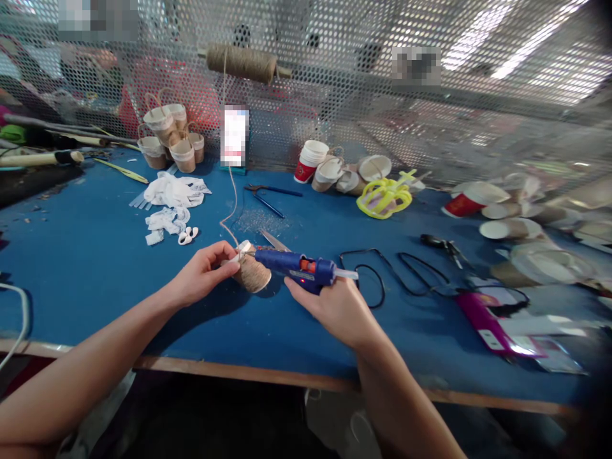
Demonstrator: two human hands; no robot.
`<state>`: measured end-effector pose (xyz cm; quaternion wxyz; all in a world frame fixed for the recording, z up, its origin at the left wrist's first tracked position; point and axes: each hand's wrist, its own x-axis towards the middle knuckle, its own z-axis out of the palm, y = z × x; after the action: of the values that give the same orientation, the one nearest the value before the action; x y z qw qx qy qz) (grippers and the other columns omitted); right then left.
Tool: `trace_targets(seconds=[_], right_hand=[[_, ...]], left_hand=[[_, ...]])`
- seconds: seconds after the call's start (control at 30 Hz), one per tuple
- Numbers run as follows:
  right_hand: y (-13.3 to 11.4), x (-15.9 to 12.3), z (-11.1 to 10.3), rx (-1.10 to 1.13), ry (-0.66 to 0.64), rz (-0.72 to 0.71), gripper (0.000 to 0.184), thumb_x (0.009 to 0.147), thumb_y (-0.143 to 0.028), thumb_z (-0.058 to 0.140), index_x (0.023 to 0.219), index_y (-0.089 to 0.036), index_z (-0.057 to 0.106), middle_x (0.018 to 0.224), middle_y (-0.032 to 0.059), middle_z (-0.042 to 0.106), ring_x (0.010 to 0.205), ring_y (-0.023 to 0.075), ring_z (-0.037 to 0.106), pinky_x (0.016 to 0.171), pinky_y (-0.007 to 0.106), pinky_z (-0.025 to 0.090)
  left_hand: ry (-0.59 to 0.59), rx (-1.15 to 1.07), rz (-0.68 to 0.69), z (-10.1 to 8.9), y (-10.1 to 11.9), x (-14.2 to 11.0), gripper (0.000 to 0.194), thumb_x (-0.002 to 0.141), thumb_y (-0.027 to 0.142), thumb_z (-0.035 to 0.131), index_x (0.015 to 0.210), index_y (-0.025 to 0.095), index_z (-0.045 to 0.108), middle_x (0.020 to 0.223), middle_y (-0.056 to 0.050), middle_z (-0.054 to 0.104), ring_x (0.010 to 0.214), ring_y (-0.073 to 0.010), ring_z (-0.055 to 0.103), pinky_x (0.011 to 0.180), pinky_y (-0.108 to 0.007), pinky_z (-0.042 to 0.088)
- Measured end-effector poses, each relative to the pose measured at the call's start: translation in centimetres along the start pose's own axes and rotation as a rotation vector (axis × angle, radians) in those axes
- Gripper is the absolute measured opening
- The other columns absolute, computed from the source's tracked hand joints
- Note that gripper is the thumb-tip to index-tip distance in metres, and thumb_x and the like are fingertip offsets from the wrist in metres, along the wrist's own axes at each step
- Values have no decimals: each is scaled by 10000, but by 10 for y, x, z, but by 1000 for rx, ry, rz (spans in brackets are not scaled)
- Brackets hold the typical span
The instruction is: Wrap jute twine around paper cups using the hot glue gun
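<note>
My left hand (pixel 205 273) is closed at the rim of a small paper cup (pixel 255 275) wrapped in brown twine, which lies tilted on its side. A strand of twine (pixel 233 197) runs down from above to the cup by my fingertips. In my right hand (pixel 342 309) is a blue hot glue gun (pixel 306 268) with a small red light showing and a clear glue stick out of its back. Its nozzle points left at the cup's rim, close to my left fingers; whether it touches cannot be told. Just behind the gun lie scissors (pixel 273 240), partly hidden.
A twine spool (pixel 241 62) hangs on the mesh panel. Twine-wrapped cups (pixel 182 155) are stacked back left, near white lace (pixel 174 190). Pliers (pixel 270 191) lie ahead. Further right are paper cups (pixel 313 156), a yellow crown-like piece (pixel 385 196), a black cord (pixel 382 255) and a purple box (pixel 492 325).
</note>
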<state>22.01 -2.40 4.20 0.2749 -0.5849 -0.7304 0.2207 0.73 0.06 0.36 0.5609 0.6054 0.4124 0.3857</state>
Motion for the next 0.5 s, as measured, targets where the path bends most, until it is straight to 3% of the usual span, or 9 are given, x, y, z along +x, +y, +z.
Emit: trace_targets(seconds=[0.3, 0.5], right_hand=[[-4, 0, -1, -3, -11, -33, 137, 703, -285, 535, 658, -160, 570, 593, 13, 607, 558, 146, 557, 526, 257, 447], [-3, -1, -1, -10, -13, -25, 148, 711, -288, 527, 708, -152, 585, 613, 18, 612, 567, 143, 547, 525, 255, 439]], left_hand=[[-7, -12, 7, 1, 0, 1, 138, 773, 247, 527, 706, 155, 450, 672, 33, 479, 609, -87, 436, 595, -217, 336], [-11, -6, 9, 0, 0, 1, 141, 771, 254, 524, 706, 155, 448, 676, 30, 483, 607, -88, 439, 585, -217, 330]])
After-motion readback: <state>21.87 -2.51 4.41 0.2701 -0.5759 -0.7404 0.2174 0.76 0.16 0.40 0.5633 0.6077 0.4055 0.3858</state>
